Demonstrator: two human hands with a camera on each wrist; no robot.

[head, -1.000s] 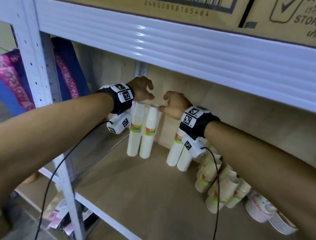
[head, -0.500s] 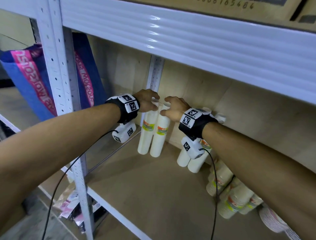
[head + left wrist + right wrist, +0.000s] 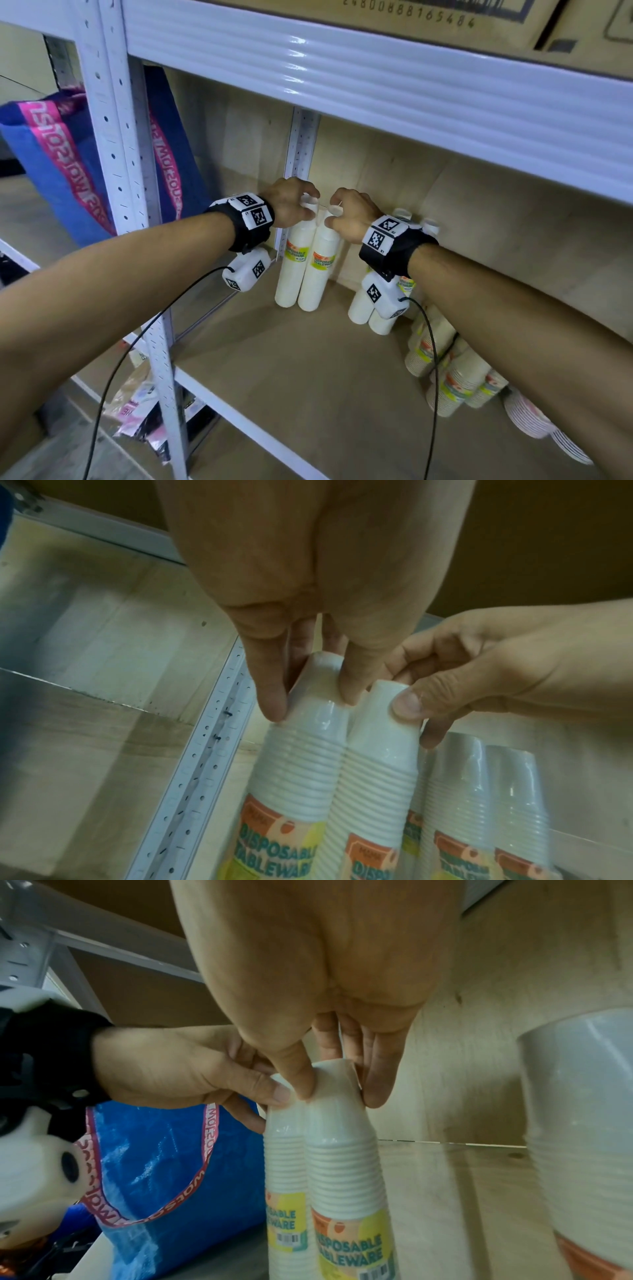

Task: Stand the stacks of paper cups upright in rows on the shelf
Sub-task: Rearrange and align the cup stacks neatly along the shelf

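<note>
Two wrapped stacks of white paper cups stand upright side by side at the back left corner of the wooden shelf [image 3: 291,377]. My left hand [image 3: 310,205] [image 3: 310,699] pinches the top of the left stack [image 3: 294,270] [image 3: 301,764] [image 3: 284,1150]. My right hand [image 3: 334,214] [image 3: 337,1091] pinches the top of the right stack [image 3: 318,274] [image 3: 377,777] [image 3: 342,1164]. The two stacks touch each other. Two more white stacks [image 3: 359,305] [image 3: 455,791] stand upright further right, partly hidden behind my right wrist.
Several printed cup stacks [image 3: 455,380] lean or lie at the right of the shelf, with paper plates [image 3: 534,414] beyond them. A white perforated post [image 3: 116,137] and a blue bag [image 3: 68,164] are on the left. The upper shelf beam [image 3: 376,68] hangs low overhead.
Both hands have kept hold of the stack tops and come closer together. The two stacks now stand straighter and nearer the rear corner post.
</note>
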